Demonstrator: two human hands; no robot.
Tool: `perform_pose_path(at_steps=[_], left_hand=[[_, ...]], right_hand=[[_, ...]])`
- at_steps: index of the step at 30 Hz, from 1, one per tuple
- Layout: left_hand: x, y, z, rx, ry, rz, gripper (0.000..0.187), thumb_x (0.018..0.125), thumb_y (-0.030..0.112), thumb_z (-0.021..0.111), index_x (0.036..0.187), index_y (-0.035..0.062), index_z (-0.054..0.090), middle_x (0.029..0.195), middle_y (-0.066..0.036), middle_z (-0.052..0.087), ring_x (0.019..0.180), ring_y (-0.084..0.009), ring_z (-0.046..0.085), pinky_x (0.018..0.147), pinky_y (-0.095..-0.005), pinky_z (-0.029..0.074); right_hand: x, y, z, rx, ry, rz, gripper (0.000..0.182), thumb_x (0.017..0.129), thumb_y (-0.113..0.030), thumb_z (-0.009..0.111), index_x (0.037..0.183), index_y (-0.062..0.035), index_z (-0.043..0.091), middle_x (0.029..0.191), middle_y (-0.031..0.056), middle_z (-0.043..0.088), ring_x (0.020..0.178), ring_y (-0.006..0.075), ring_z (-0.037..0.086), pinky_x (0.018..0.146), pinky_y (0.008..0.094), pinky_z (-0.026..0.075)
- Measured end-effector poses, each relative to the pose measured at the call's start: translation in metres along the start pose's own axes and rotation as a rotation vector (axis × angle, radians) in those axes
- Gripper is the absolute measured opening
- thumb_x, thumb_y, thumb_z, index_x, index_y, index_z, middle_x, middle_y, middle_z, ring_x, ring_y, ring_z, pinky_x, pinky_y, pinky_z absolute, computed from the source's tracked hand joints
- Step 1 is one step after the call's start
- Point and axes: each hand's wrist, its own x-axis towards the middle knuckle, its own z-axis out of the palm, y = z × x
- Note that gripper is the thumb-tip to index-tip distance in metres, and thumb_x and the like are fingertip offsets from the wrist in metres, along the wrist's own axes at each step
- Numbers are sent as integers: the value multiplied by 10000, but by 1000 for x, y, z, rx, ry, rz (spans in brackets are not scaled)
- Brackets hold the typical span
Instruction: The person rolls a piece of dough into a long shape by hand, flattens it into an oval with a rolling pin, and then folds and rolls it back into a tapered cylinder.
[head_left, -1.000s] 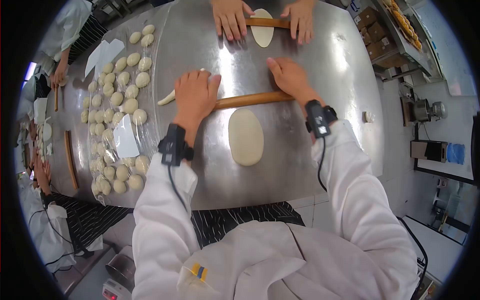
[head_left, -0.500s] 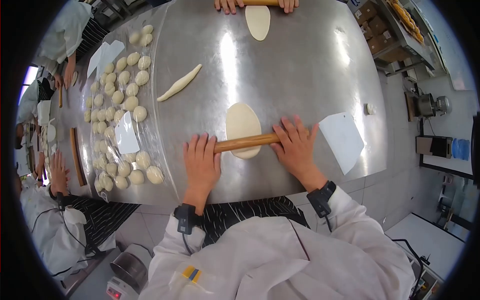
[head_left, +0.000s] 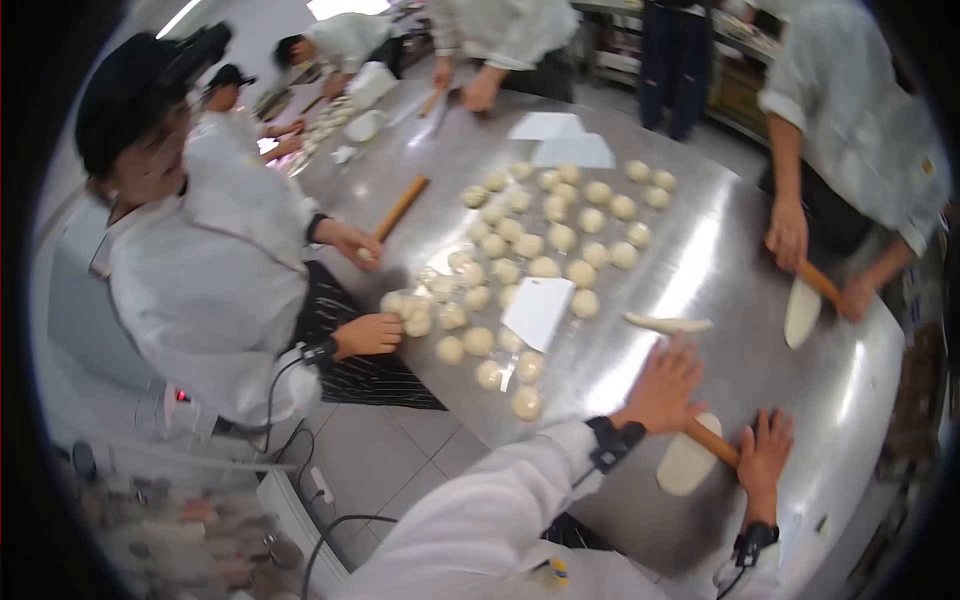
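Bakery kitchen, dough balls [head_left: 561,237] everywhere

Can't make out any words, numbers or logos here tbh, just a blurry red glow on the box [head_left: 182,397] at lower left.

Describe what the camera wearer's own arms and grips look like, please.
Long white sleeves cover both arms. The left grip and right grip are bare, ungloved hands. Each wrist wears a boxy black device; no marking is readable.
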Motion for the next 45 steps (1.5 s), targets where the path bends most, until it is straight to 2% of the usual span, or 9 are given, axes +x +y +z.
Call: perform_pose_path(at_steps=[9, 12, 16, 18, 20, 25, 34, 39, 45], left_hand=[[27, 2, -6, -145, 3, -54, 681, 890, 477, 529, 1358, -18, 501, 1528, -274, 264, 1460, -453, 87, 1174, -564, 61], [31, -6, 4, -227, 94, 38, 514, 885, 400, 547, 1206, 2, 592, 1366, -245, 446, 1407, -400, 246, 1171, -560, 87], [15, 1, -34, -207, -104, 281, 311, 825, 200, 567, 1074, 21, 615, 1159, -181, 541, 1261, -329, 425, 1165, -544, 150], [-16, 1, -9, -146, 99, 273, 337, 790, 143, 555, 1105, 37, 606, 1137, -159, 550, 1193, -322, 466, 1151, -529, 195], [-35, -1, 23, -115, 359, 230, 341, 808, 139, 542, 1133, 47, 591, 1098, -134, 556, 1139, -295, 486, 1115, -495, 253], [-27, -9, 30, 14, 276, 245, 232, 803, 159, 563, 1018, 74, 580, 982, -77, 538, 1024, -245, 502, 942, -399, 347], [-99, -1, -3, -211, 81, 164, 329, 849, 124, 535, 1174, 82, 565, 1149, -87, 556, 1194, -282, 483, 982, -473, 372], [-140, 22, 6, 21, 202, 39, 597, 890, 280, 546, 1389, -26, 428, 1508, -231, 325, 1462, -364, 185, 1182, -504, 123], [-107, 18, 4, -27, 101, 29, 737, 920, 460, 501, 1415, -71, 373, 1515, -284, 282, 1465, -382, 157, 1185, -517, 61]], right_hand=[[41, 44, 20, 35, 281, -194, 450, 1033, -308, 383, 1259, 38, 560, 1340, 255, 524, 1289, 454, 427, 1066, 480, 350], [46, 30, 2, 228, 290, -75, 404, 1030, -282, 406, 1124, 69, 583, 1149, 262, 589, 1071, 425, 536, 928, 461, 426], [51, 75, 27, 158, 431, -181, 390, 1028, -280, 412, 1170, 43, 578, 1195, 233, 578, 1112, 417, 521, 975, 464, 404], [24, 78, 29, 54, 236, -297, 446, 1032, -335, 383, 1298, -8, 530, 1363, 193, 504, 1280, 395, 433, 1073, 521, 316], [-16, -6, -42, 123, 255, -605, 436, 842, -343, 720, 1107, -9, 626, 951, 217, 645, 873, 419, 597, 786, 484, 482], [-20, 8, -5, -50, 405, -430, 414, 869, -359, 667, 1149, -56, 630, 937, 194, 651, 854, 404, 603, 760, 500, 476], [-88, -6, 20, 64, 343, -265, 439, 937, -423, 558, 1213, -85, 602, 1174, 147, 612, 1078, 375, 554, 843, 609, 419], [-124, -29, 36, -134, 322, -99, 596, 973, -529, 425, 1390, -105, 469, 1411, 180, 470, 1303, 409, 416, 910, 722, 342], [-93, -16, 46, -200, 337, -49, 645, 978, -568, 369, 1435, -117, 431, 1463, 175, 430, 1354, 408, 374, 935, 751, 311]])
